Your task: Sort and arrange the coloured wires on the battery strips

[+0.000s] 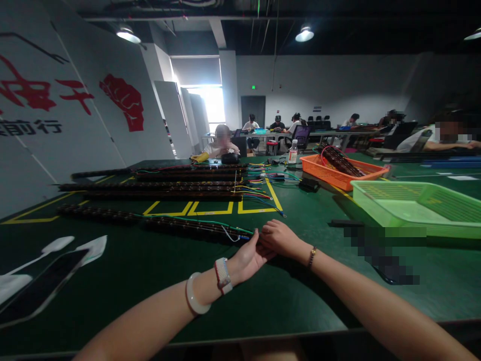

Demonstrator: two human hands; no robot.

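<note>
A long dark wire harness (176, 224) lies across the green table, with a green wire along it and a white cable tie (226, 232) near its right end. The blue and green wires at that end run into my left hand (246, 258), whose thumb points up with the fingers curled round them. Against it, my right hand (280, 236) is closed, its fingertips pinching at the same wire ends. The tips of the wires are hidden between both hands.
Behind lie several more dark harnesses (169, 187) with coloured leads, over yellow tape marks. To the right stand an orange basket (330, 173) and a green basket (413, 220). A bottle (293, 152) stands farther back. A black flat object (45, 281) is at left. People sit beyond.
</note>
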